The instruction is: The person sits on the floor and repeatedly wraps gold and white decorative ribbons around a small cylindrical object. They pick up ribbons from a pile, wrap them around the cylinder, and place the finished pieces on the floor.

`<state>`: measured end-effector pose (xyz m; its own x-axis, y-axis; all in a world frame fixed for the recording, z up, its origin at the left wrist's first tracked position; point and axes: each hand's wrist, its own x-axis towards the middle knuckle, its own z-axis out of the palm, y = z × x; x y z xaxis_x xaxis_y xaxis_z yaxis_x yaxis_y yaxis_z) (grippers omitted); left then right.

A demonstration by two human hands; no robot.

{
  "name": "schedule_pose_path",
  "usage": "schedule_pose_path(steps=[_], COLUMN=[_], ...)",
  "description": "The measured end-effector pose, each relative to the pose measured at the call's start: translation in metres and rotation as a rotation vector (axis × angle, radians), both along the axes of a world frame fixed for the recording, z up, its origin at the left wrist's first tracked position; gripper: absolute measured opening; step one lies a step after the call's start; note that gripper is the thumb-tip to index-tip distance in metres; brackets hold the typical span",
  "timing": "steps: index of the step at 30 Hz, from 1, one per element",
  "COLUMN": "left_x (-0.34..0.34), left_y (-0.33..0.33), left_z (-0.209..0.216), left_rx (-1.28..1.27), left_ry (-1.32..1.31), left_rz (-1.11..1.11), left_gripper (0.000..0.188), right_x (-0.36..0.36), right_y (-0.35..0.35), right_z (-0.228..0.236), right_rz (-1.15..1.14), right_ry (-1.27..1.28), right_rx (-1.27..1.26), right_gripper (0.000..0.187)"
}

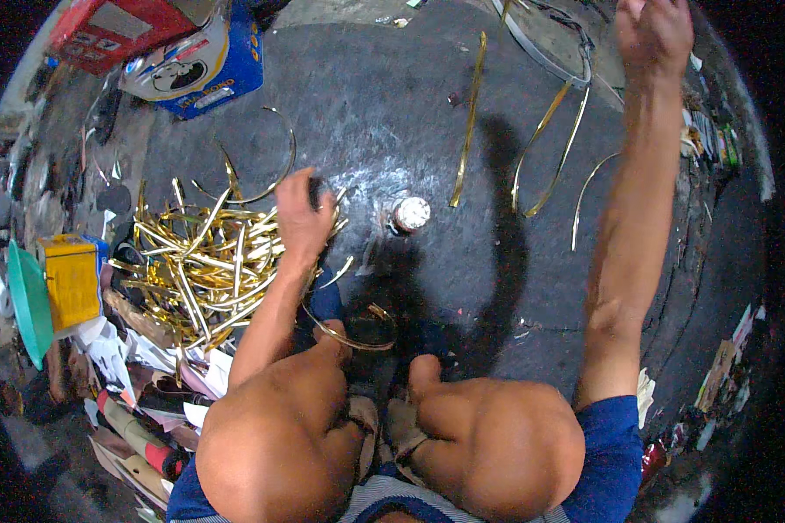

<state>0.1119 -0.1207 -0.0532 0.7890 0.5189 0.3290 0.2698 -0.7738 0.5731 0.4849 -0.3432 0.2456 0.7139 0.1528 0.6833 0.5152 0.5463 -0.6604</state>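
Beside my left foot lies a tangled heap of shiny gold strips [209, 261]. My left hand [303, 213] hovers at the heap's right side, thumb and fingers apart, with nothing visible in it. A thin curved strip [293, 144] bends just beyond its fingertips. Stretched far forward to the right, my right hand [656, 35] is curled closed at the picture's upper edge; whatever it may hold is hidden. Left of that hand, several gold strips [471, 122] lie spread on the dark floor, some looped near a pale band [536, 57].
A small round container with a white top [412, 213] stands mid-floor. Blue-and-white [222, 65] and red boxes [118, 30] sit far left. A yellow container [70, 279] and green dish-shaped object [28, 305] stand left, above scattered scraps [113, 353].
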Motion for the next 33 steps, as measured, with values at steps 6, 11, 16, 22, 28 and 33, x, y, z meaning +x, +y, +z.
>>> schedule_pose_path(steps=[6,11,16,22,28,33], left_x=[-0.028,-0.038,-0.020,0.016,0.025,0.018], left_y=[0.049,0.061,0.049,0.012,-0.010,-0.027], left_z=[-0.006,-0.023,-0.011,0.004,-0.004,0.001], left_rx=[0.080,-0.049,-0.283,-0.658,-1.257,-1.820], left_ry=[0.405,0.339,0.195,0.312,0.347,0.249], left_rz=[0.174,0.155,-0.029,-0.198,-0.184,-0.149], left_gripper=[0.030,0.028,0.019,0.028,0.043,0.059], right_x=[-0.082,-0.170,-0.259,-0.274,-0.263,-0.278], right_y=[0.006,-0.008,-0.022,0.001,0.004,0.023], right_z=[-0.189,-0.318,-0.328,-0.300,-0.282,-0.255], right_rz=[-0.476,-0.327,-0.218,-0.065,-0.152,-0.137], right_ry=[0.146,0.487,0.107,0.273,0.665,0.621], right_rx=[-0.536,-0.878,-1.170,-1.225,-0.660,-0.692], right_gripper=[0.022,0.026,0.048,0.059,0.055,0.054])
